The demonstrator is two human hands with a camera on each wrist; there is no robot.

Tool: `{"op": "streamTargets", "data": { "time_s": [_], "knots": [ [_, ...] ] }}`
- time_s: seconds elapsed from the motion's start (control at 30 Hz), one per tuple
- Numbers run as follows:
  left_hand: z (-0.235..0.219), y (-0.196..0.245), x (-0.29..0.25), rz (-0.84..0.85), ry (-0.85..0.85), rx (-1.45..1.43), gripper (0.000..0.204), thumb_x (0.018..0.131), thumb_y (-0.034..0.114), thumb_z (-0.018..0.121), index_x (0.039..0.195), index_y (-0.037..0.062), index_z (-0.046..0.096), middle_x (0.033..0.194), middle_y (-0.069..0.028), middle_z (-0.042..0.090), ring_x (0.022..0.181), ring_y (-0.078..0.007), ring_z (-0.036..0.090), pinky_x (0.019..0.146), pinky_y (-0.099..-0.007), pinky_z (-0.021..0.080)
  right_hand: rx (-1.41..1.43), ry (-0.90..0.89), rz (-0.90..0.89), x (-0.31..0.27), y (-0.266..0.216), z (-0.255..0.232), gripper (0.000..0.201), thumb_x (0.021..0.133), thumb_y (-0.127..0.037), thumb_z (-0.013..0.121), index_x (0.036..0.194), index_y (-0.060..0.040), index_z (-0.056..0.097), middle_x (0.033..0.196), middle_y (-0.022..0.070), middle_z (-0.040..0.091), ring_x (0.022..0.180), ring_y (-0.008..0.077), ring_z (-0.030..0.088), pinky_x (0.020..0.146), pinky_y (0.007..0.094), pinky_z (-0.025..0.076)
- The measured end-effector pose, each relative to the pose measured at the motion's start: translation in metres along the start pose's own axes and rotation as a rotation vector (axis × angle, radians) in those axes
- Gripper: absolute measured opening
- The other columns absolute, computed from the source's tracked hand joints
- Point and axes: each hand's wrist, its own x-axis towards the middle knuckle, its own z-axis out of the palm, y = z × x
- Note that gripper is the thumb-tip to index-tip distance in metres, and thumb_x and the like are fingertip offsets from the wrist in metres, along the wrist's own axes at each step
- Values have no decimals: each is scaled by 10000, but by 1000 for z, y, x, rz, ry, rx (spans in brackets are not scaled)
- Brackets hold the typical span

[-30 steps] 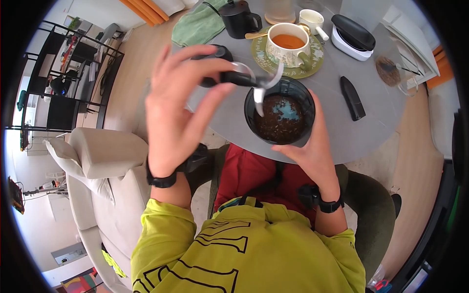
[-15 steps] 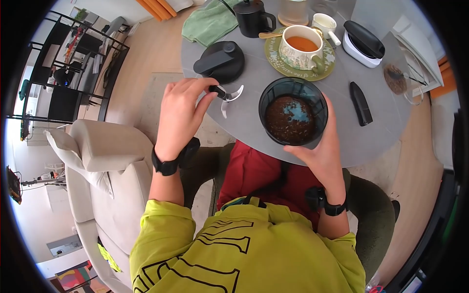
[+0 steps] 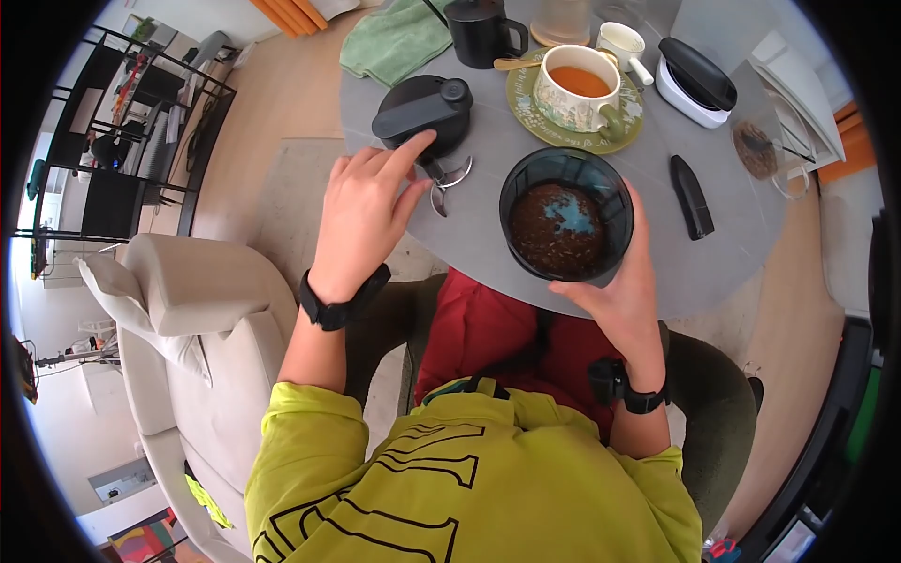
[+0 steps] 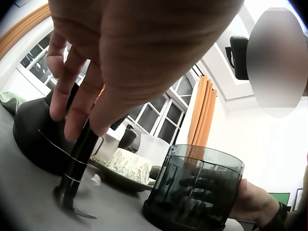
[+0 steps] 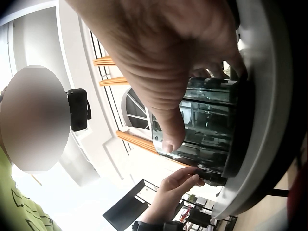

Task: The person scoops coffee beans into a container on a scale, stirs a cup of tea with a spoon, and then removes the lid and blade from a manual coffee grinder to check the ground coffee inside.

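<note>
My left hand pinches the black shaft of a chopper blade between thumb and fingers. The blade's curved metal wings point down, close to the tabletop in the left wrist view. Just behind it sits a round black lid, and the index finger overlaps its near edge in the head view. My right hand curls round the side of a smoky clear chopper bowl, which stands on the table. Inside the bowl lies a dark brown, crumbly mass with a pale blue reflection on it.
On the round grey table stand a teacup on a green saucer, a black pot, a white cup, a black-lidded white case and a jar. A black handheld device lies right; a green cloth lies back left.
The left hand has carried the blade from above the bowl leftward and down beside the lid, its wings now pointing downward. The right hand stays on the bowl.
</note>
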Motion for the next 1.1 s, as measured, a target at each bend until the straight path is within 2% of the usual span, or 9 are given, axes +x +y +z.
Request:
{"op": "streamTargets", "data": {
  "time_s": [0.17,0.23,0.37,0.57,0.63,0.8,0.87,0.97,1.1],
  "knots": [
    [-26,28,-19,-43,-83,-4,631,730,21,709,1323,107,513,880,-82,586,889,-266,549,811,-363,431,48,-3,4,1,-1,2,1090,570,-141,883,1439,-7,238,1387,179,409,1286,301,427,1071,403,343],
    [-25,36,-29,-44,-138,-394,677,685,-3,736,1319,83,514,998,-111,586,940,-274,554,868,-355,440,49,12,-2,1,1,3,1094,564,-123,883,1440,-9,237,1387,175,408,1286,286,426,1069,400,347],
    [-15,41,-33,-68,-160,-658,730,666,1,752,1342,63,482,1125,-127,573,1023,-279,553,931,-369,432,39,11,-19,0,-4,4,1096,560,-108,883,1441,-7,238,1392,172,401,1277,273,435,1070,396,349],
    [-26,30,-31,-10,-189,-691,796,655,12,771,1372,29,427,1311,-132,525,1195,-289,505,1004,-381,402,190,264,-20,-11,-14,1,1122,571,-194,894,1445,14,222,1413,168,384,1285,274,427,1085,400,344],
    [-26,27,-31,-15,-218,-756,821,650,46,791,1381,33,418,1388,-136,463,1250,-294,467,1035,-387,381,-29,57,-165,-18,-23,1,1151,544,-199,903,1441,28,219,1418,195,382,1296,303,423,1084,415,346],
    [-28,27,-29,79,-301,-794,919,654,120,817,1426,33,327,1445,-161,375,1324,-332,380,1073,-409,342,140,160,-127,-19,-33,10,1219,492,-192,927,1445,29,199,1405,237,384,1293,337,428,1068,433,369],
    [-29,28,-31,129,-341,-784,946,678,140,813,1448,36,271,1455,-178,342,1346,-352,340,1085,-414,327,76,-71,-234,-20,-40,12,1232,493,-207,929,1448,25,187,1405,241,375,1290,347,427,1066,437,372],
    [-27,31,-33,143,-327,-819,979,664,157,829,1446,23,256,1463,-175,331,1344,-352,346,1086,-408,334,52,-129,-325,-12,-39,11,1246,488,-219,934,1449,22,180,1411,225,370,1297,330,418,1072,427,366],
    [-26,30,-33,88,-291,-886,997,630,186,862,1430,15,294,1427,-173,402,1308,-327,418,1070,-398,355,109,-189,-189,-19,-40,15,1278,477,-204,940,1458,8,149,1426,203,351,1307,307,406,1082,418,352]
  ]
}}
